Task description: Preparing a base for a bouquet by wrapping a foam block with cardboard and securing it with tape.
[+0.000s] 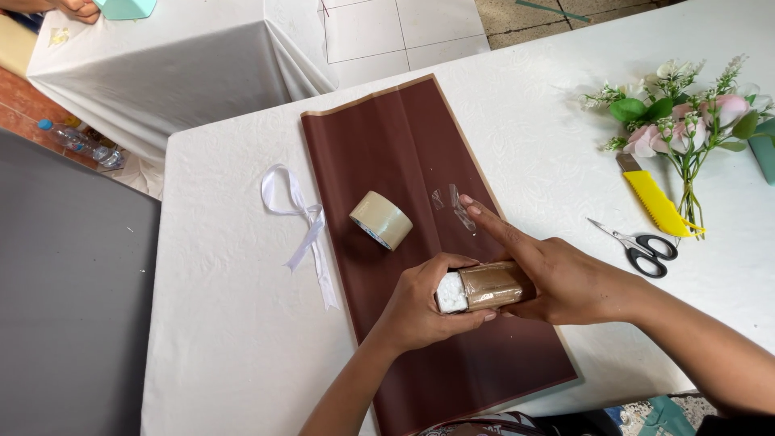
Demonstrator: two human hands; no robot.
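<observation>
Your left hand (pixel 424 303) is curled around a small white foam block (pixel 451 292), thumb over the top and fingers wrapped beneath, gripping its bare end. The rest of that block is covered in a tan paper wrap (pixel 492 285), and your right hand (pixel 557 278) cups this wrapped part from the 3 o'clock side, palm and lower fingers closed against it. Your right index and middle fingers (pixel 484 216) are stretched out straight toward 11 o'clock, their tips reaching a clear strip of tape (pixel 462 211) stuck on the sheet; whether they touch it cannot be told.

The block sits low at the centre of the view, held just above a long brown wrapping sheet (pixel 404 145) that runs from 12 o'clock down to 6 o'clock across the white table (pixel 226 323). At 10 o'clock from your hands, a roll of tan packing tape (pixel 381 220) stands tilted on the sheet, near but apart from them. Further toward 9 o'clock a white ribbon bow (pixel 299 230) lies on the cloth, just beside the sheet's edge.

Off at 3 o'clock rest black-handled scissors (pixel 642 246), and beyond them at 2 o'clock a yellow-handled knife (pixel 658 202) beside a bunch of pink and white flowers (pixel 686 117). At the far 11 o'clock corner another person's hand (pixel 77 8) touches a pale green box (pixel 125 8) on a second table
</observation>
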